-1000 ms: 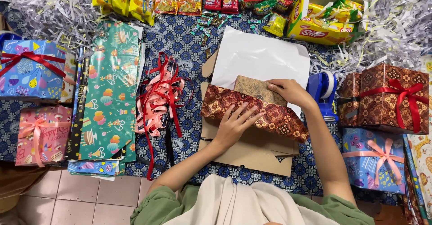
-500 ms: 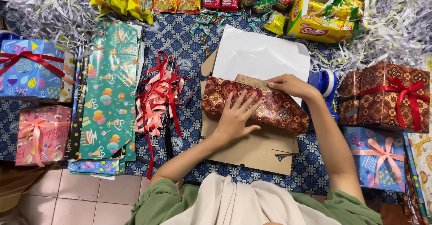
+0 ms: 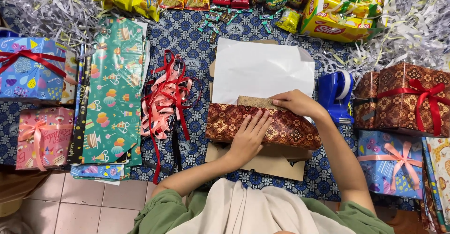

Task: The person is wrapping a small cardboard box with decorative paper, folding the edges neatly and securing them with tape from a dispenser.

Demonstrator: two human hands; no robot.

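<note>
Centre of the patterned cloth (image 3: 187,37): box in brown batik wrap (image 3: 281,128) on cardboard (image 3: 276,163). Left hand (image 3: 251,133) pressed flat on top, fingers spread. Right hand (image 3: 295,104) pinching the wrap's upper edge against the white paper (image 3: 262,70). Blue tape dispenser (image 3: 337,93) just right.

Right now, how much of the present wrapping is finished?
Done: the brown patterned wrapping paper already covers the box's near side. In hand: the left hand presses it flat, and the right hand holds the edge. Left: the white paper sheet lies unfolded, with no ribbon on yet; the blue tape dispenser waits untouched.
</note>
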